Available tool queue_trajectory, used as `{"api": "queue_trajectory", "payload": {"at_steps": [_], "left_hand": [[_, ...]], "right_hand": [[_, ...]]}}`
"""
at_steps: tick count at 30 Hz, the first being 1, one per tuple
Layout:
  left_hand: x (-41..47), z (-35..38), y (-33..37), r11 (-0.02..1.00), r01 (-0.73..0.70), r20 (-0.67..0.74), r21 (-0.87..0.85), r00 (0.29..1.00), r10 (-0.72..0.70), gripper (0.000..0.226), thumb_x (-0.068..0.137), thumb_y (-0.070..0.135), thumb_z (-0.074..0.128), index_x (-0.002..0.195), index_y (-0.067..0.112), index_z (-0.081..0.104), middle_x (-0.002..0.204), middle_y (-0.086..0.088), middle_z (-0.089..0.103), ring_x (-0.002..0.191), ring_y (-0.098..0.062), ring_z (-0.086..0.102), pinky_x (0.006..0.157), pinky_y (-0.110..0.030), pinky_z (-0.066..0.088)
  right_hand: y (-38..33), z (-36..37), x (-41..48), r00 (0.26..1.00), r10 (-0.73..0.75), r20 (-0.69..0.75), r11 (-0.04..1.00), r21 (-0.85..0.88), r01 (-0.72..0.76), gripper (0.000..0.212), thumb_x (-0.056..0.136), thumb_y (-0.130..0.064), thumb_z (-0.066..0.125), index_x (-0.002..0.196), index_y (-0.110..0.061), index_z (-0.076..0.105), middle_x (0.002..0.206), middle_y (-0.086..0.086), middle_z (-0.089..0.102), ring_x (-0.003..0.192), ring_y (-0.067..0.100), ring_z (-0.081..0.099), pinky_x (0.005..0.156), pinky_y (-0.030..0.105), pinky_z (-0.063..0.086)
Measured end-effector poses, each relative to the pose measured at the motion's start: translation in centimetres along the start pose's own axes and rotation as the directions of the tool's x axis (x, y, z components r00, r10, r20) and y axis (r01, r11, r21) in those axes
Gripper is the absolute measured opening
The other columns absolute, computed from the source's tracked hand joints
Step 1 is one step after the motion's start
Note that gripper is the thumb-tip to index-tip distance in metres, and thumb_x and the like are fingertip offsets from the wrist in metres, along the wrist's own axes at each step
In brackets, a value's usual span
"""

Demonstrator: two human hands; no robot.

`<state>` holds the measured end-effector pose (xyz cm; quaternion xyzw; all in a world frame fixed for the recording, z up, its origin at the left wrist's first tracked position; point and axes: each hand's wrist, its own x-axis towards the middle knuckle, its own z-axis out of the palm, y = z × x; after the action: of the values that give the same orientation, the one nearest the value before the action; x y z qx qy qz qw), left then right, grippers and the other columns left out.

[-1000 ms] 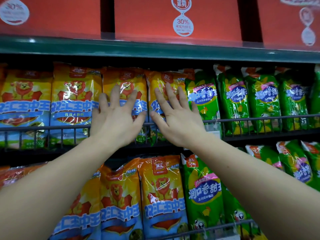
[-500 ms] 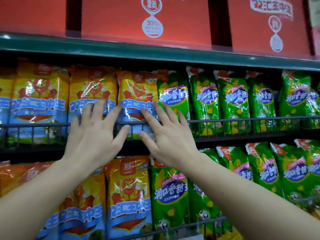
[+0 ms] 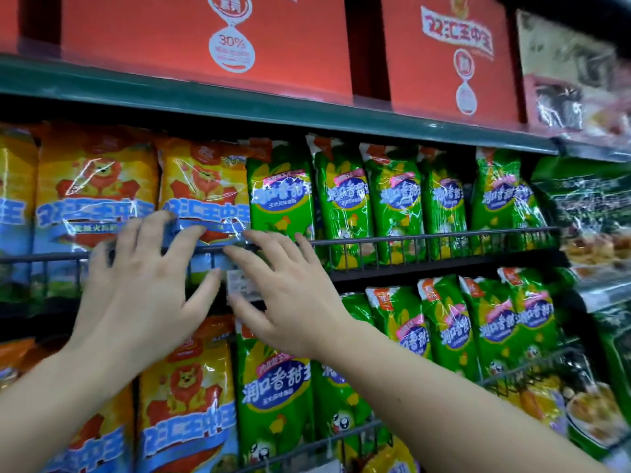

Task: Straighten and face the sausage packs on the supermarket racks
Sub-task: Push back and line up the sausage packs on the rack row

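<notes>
Yellow-orange sausage packs with a lion picture (image 3: pixel 205 186) stand upright on the middle rack, left of a row of green sausage packs (image 3: pixel 280 196). More yellow packs (image 3: pixel 186 401) and green packs (image 3: pixel 273 387) fill the rack below. My left hand (image 3: pixel 143 288) is spread flat in front of the wire rail (image 3: pixel 426 237), fingertips touching the lower edge of the yellow pack. My right hand (image 3: pixel 283 291) is spread beside it, fingers reaching to the first green pack's base. Neither hand holds anything.
Red cartons (image 3: pixel 211 46) sit on the green top shelf (image 3: pixel 273 110). Dark green packs (image 3: pixel 594 206) and other goods stand at the far right. A small price tag (image 3: pixel 239 283) hangs on the shelf edge between my hands.
My view and both hands have shifted right along the rack, from the yellow packs towards the boundary with the green ones. Both hands also sit lower, over the wire rail.
</notes>
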<state>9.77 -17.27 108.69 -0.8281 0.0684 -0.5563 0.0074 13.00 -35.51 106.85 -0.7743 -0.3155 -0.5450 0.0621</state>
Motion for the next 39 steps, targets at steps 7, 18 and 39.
{"api": "queue_trajectory", "payload": {"at_steps": [7, 18, 39], "left_hand": [[0.3, -0.1, 1.5, 0.994, -0.022, -0.015, -0.111, 1.000, 0.021, 0.060, 0.085, 0.054, 0.042, 0.130, 0.017, 0.053, 0.131, -0.013, 0.045, 0.126, -0.035, 0.038, 0.097, -0.058, 0.036], [4.1, 0.4, 9.0, 0.987, -0.054, -0.032, -0.153, 0.998, 0.050, 0.048, 0.089, 0.048, 0.046, 0.120, 0.014, 0.058, 0.118, -0.011, 0.054, 0.116, -0.032, 0.044, 0.091, -0.049, 0.040], [10.9, 3.6, 17.9, 0.780, 0.561, 0.394, -0.278, 0.807, -0.440, 0.033, 0.086, 0.037, 0.073, 0.087, 0.004, 0.071, 0.068, -0.008, 0.060, 0.057, -0.022, 0.052, 0.059, -0.028, 0.044]], "right_hand": [[2.5, -2.0, -1.7, 0.961, 0.223, -0.166, 0.972, 0.107, -0.207, 0.048, 0.092, -0.040, 0.048, 0.130, -0.012, 0.055, 0.125, 0.005, 0.057, 0.116, 0.022, 0.051, 0.097, 0.042, 0.044], [15.0, -6.4, -3.5, 0.834, 0.539, -0.115, 0.841, 0.133, -0.525, 0.039, 0.097, -0.039, 0.052, 0.130, -0.018, 0.053, 0.127, 0.002, 0.054, 0.120, 0.021, 0.048, 0.094, 0.037, 0.040], [24.0, -7.3, -2.8, 0.963, 0.267, 0.047, 0.949, 0.159, -0.271, 0.037, 0.094, -0.047, 0.053, 0.128, -0.032, 0.055, 0.123, -0.003, 0.047, 0.118, 0.020, 0.042, 0.085, 0.038, 0.045]]}}
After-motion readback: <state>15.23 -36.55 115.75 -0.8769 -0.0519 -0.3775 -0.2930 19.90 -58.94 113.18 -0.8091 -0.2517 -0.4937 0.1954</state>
